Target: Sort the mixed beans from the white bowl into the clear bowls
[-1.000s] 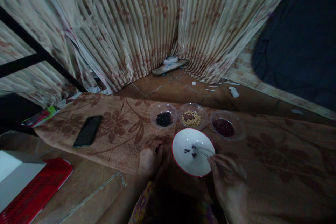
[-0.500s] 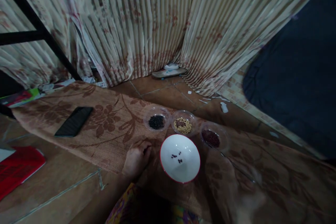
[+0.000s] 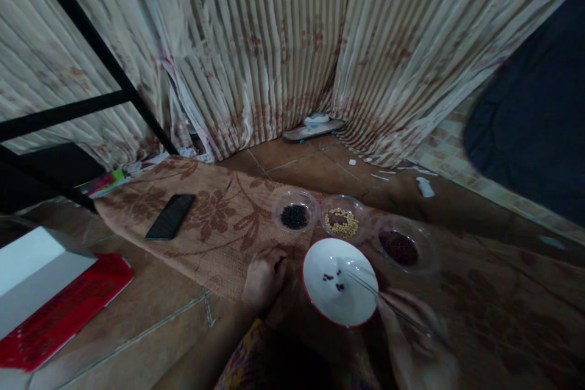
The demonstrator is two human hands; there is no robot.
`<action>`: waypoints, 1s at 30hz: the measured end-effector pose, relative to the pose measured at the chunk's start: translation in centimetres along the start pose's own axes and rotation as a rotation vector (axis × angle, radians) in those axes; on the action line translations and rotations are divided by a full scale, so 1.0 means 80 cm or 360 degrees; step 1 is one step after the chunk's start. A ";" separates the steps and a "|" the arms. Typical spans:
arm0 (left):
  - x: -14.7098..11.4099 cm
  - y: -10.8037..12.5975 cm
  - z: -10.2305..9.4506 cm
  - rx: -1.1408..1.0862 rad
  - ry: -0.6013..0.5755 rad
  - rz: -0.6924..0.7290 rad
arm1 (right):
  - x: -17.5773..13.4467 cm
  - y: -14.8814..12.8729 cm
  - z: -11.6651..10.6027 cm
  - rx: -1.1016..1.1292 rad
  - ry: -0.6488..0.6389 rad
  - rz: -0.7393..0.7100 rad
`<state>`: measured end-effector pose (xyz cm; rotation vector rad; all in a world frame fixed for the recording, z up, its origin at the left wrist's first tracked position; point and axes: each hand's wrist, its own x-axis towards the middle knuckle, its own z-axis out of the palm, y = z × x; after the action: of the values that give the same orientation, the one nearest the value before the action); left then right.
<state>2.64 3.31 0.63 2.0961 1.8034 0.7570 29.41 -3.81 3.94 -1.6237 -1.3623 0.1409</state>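
Note:
My right hand is closed on a pair of thin metal chopsticks, whose tips reach into a white bowl with a red rim. Inside the bowl lie several small dark red beans, close to the tips. Whether the tips pinch a bean is too small to tell. To the left of the bowl, my left hand rests on the cloth with curled fingers, apparently holding nothing. Behind the bowl stand clear plastic dishes of black beans, yellow beans and dark red beans.
A brown patterned cloth covers the low surface, with a dark phone at its left. A red and white box lies on the floor at left. Striped curtains hang behind, near a skateboard.
My right hand has brought the chopsticks from the dark red bean dish leftward into the bowl. My left hand stays curled on the cloth. The whole view has shifted, moving things rightward.

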 end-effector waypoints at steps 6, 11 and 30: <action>0.000 -0.001 0.001 0.0005 0.0002 0.0002 | -0.010 0.011 0.020 -0.0037 -0.0128 -0.0019; 0.000 -0.001 0.001 0.0024 0.0015 0.0010 | -0.009 0.014 0.023 -0.0063 -0.0094 -0.0074; 0.001 -0.001 0.001 0.0046 0.0029 0.0006 | -0.012 0.011 0.028 -0.0170 -0.0088 -0.0121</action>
<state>2.65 3.40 0.57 2.1176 1.8313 0.7580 28.27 -3.15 1.68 -1.6644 -1.4938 0.0694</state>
